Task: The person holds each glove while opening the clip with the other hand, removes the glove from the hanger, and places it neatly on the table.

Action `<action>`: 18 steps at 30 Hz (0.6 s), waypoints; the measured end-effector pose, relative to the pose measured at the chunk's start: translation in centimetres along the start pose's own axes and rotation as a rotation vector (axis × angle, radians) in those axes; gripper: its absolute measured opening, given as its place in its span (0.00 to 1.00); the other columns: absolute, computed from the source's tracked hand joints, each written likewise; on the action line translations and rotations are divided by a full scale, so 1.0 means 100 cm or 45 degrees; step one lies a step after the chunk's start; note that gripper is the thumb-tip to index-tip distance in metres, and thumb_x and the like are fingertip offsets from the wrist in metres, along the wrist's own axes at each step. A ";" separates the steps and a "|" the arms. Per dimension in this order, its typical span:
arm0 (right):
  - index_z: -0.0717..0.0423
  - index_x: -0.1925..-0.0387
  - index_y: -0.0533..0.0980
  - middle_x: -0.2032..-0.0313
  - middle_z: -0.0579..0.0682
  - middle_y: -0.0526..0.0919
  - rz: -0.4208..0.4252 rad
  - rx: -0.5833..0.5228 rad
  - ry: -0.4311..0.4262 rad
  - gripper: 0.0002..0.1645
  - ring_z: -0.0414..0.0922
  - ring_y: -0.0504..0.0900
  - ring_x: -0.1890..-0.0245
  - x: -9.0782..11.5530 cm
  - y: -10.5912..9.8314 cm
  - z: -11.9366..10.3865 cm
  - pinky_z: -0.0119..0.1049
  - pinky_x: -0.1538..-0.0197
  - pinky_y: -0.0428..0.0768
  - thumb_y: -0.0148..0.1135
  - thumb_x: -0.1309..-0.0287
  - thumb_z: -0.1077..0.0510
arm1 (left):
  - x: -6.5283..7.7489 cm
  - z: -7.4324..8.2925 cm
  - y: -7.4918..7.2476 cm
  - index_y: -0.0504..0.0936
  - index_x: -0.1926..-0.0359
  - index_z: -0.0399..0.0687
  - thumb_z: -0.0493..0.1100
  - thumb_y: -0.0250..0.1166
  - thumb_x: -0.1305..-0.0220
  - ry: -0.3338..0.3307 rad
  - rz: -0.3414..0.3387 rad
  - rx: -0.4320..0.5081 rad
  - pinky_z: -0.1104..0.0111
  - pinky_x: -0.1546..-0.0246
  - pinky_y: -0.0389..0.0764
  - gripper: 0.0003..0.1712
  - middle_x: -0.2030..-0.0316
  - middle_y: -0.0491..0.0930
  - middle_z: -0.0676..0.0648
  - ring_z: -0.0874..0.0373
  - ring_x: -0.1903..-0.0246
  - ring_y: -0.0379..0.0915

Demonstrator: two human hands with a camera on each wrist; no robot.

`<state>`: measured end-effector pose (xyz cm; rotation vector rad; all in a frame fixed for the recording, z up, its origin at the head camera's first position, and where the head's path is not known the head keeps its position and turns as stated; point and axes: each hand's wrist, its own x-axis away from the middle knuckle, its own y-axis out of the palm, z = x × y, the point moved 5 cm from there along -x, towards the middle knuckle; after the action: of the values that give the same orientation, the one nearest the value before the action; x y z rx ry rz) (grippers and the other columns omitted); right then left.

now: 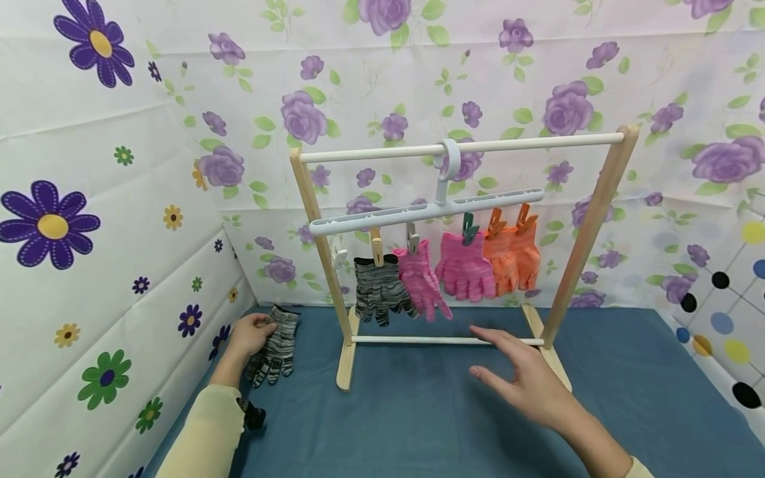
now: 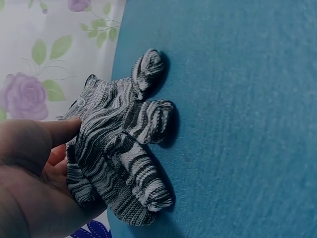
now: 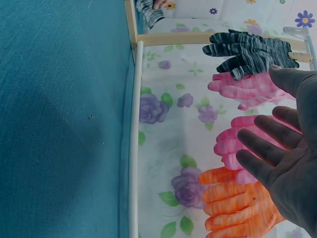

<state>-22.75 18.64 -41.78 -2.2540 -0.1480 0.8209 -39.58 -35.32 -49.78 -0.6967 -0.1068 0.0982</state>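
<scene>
At the left of the head view, my left hand [image 1: 248, 335] pinches a black-and-grey striped knit glove [image 1: 282, 342] between thumb and fingers. In the left wrist view the thumb presses on the glove [image 2: 111, 144], whose fingers reach over the blue cloth. My right hand [image 1: 528, 382] is held in front of the rack with fingers extended and holds nothing. A matching striped glove [image 1: 382, 289], pink gloves [image 1: 468, 265] and orange gloves [image 1: 526, 255] hang from clothespins on a pale hanger [image 1: 418, 212]. A white clothespin [image 1: 339, 252] at its left end holds nothing.
The wooden rack [image 1: 588, 232] carries the hanger on its white top rod [image 1: 538, 143]. A lower white rod [image 1: 418, 340] joins its feet. Flower-patterned sheets [image 1: 370, 79] stand behind and to the left, and blue cloth [image 1: 388, 425] covers the table.
</scene>
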 end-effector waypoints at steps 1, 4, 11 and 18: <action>0.40 0.24 0.71 0.32 0.42 0.78 0.001 0.001 -0.001 0.40 0.46 0.79 0.33 0.000 0.000 0.000 0.53 0.41 0.82 0.77 0.34 0.49 | 0.000 0.000 0.001 0.68 0.28 0.25 0.41 0.58 0.18 0.008 0.010 -0.009 0.40 0.41 0.75 0.28 0.37 0.74 0.23 0.28 0.38 0.72; 0.40 0.25 0.71 0.32 0.43 0.78 0.003 -0.001 -0.004 0.40 0.46 0.79 0.33 0.001 0.001 0.001 0.53 0.41 0.82 0.77 0.35 0.50 | 0.000 0.000 0.002 0.69 0.28 0.26 0.39 0.59 0.19 0.008 0.032 -0.019 0.41 0.43 0.76 0.27 0.39 0.75 0.24 0.30 0.41 0.74; 0.40 0.25 0.72 0.32 0.42 0.78 -0.002 -0.007 -0.003 0.40 0.46 0.79 0.33 0.002 0.002 0.001 0.53 0.42 0.83 0.77 0.35 0.50 | 0.001 -0.001 0.003 0.70 0.28 0.28 0.37 0.62 0.21 0.019 0.071 -0.093 0.43 0.49 0.78 0.27 0.45 0.77 0.28 0.33 0.46 0.76; 0.40 0.25 0.72 0.31 0.42 0.78 -0.006 -0.001 0.006 0.40 0.47 0.79 0.33 0.002 0.001 0.001 0.53 0.42 0.83 0.77 0.35 0.49 | 0.000 -0.006 0.006 0.69 0.28 0.28 0.36 0.63 0.23 0.026 0.093 -0.147 0.43 0.49 0.77 0.28 0.44 0.74 0.27 0.33 0.46 0.74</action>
<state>-22.67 18.74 -42.01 -2.2551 -0.1512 0.8133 -39.54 -35.25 -50.57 -0.8172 -0.0678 0.1554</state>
